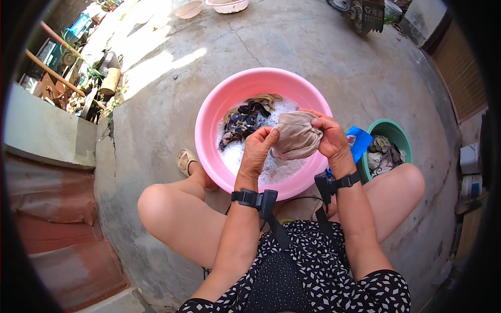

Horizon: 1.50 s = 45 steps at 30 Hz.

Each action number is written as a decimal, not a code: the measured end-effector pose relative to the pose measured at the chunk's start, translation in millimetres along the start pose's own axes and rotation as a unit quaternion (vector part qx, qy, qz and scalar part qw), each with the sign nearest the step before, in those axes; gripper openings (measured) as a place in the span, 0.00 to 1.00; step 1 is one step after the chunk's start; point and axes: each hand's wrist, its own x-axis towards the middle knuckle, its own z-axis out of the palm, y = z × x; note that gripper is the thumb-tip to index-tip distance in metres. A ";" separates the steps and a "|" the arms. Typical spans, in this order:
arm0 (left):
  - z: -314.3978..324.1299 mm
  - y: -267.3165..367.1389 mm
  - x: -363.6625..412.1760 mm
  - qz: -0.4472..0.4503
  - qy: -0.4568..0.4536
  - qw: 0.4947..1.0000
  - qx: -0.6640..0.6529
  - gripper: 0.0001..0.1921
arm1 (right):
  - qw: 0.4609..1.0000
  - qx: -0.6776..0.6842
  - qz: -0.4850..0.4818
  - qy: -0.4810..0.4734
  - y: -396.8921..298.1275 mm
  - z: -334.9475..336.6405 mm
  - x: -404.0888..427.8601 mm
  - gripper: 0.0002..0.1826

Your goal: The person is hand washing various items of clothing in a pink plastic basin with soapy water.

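A wet beige cloth garment (298,135) is stretched between my two hands above a pink plastic basin (211,98). My left hand (259,146) pinches its left edge between thumb and fingers. On the other side, my right hand (330,133) grips the upper right edge. White suds (235,160) cover the water below. At the basin's left lies a dark patterned garment (238,127), partly in the foam, with a tan cloth (270,98) behind it. The exact kind of the beige garment cannot be made out.
Right of the basin stand a blue packet (361,143) and a green bucket (408,144) holding crumpled clothes (381,154). Two shallow basins (227,5) sit farther off on the concrete floor (156,117). A wheeled vehicle (360,17) is at the top right. Clutter (74,74) lines the left wall.
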 end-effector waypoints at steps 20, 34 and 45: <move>12.1 7.3 -8.0 0.016 -0.021 0.991 0.133 0.15 | 0.946 -0.316 -0.056 0.041 4.4 28.1 -8.0 0.14; 7.8 -53.6 -2.7 -0.186 0.060 0.981 0.004 0.12 | 0.991 0.065 -0.090 0.069 -40.3 25.6 -28.7 0.17; -10.7 -83.5 3.5 -0.097 0.120 0.905 -0.398 0.15 | 0.989 0.027 -0.120 0.083 -31.9 7.7 -22.3 0.18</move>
